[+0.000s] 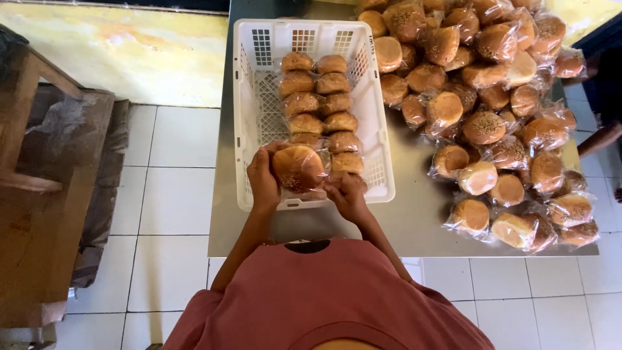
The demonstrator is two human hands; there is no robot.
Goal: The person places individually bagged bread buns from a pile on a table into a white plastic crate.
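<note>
My left hand (262, 178) and my right hand (346, 194) hold a round sesame bun in a clear bag (298, 168) between them, just over the near end of a white plastic crate (249, 110). Inside the crate, two rows of bagged buns (317, 104) stand on edge, running from the far end toward my hands. To the right of the crate a big heap of loose bagged buns (492, 110) covers the steel table (408, 214).
The crate's left half holds nothing. A wooden frame (39, 188) stands on the white tiled floor at the left. Another person's arm (599, 136) shows at the right edge beyond the heap.
</note>
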